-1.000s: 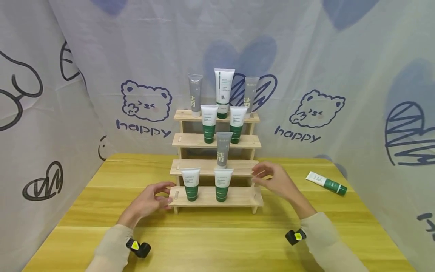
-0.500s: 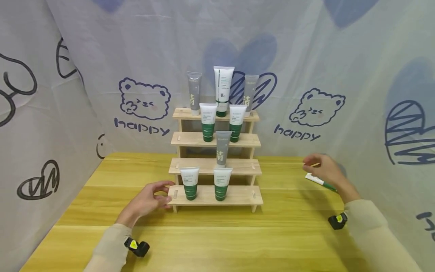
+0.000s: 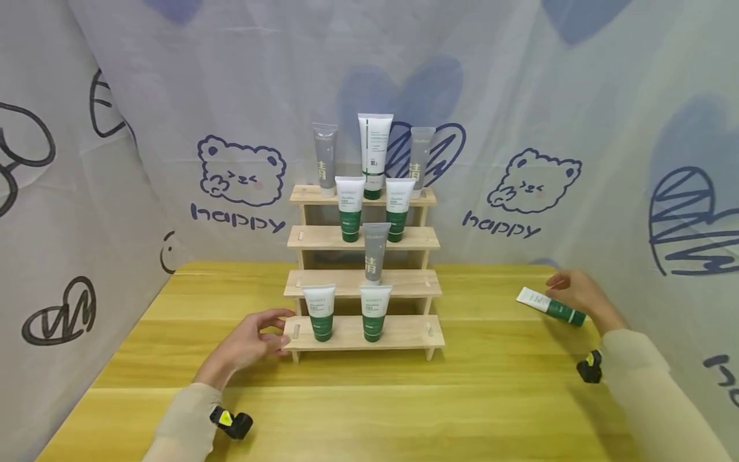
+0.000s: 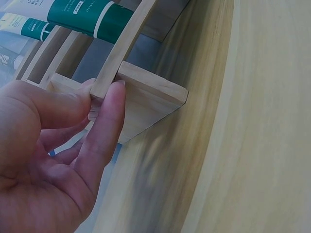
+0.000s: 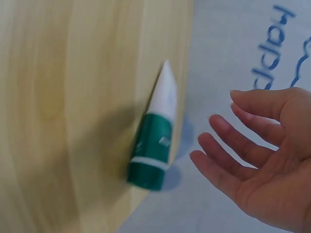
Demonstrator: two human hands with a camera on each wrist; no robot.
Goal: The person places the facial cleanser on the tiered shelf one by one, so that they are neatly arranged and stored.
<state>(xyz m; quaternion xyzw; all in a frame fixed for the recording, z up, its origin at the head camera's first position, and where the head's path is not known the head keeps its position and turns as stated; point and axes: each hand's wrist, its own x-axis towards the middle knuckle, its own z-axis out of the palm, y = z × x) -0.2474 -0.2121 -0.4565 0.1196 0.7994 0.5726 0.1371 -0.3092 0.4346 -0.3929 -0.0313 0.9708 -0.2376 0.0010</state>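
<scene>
My left hand (image 3: 247, 341) pinches the left end of the lowest shelf of a stepped wooden display stand (image 3: 348, 328). In the left wrist view the thumb and a finger (image 4: 104, 124) lie on either side of the shelf board's end. At the table's right side, my right hand (image 3: 582, 296) hovers over a white-and-green squeeze tube (image 3: 550, 305) lying on its side. The right wrist view shows the fingers (image 5: 243, 145) spread and apart from this tube, holding nothing.
Two white-and-green tubes (image 3: 372, 314) stand on the bottom shelf and a grey tube (image 3: 374, 253) on the one above. Two more white-and-green tubes (image 3: 349, 208) and a top row with a tall white tube (image 3: 374, 154) stand higher. A printed curtain (image 3: 231, 77) surrounds the wooden table (image 3: 369, 410).
My right hand has left the stand's right side and moved right to the lying tube. The left hand has kept its grip on the shelf.
</scene>
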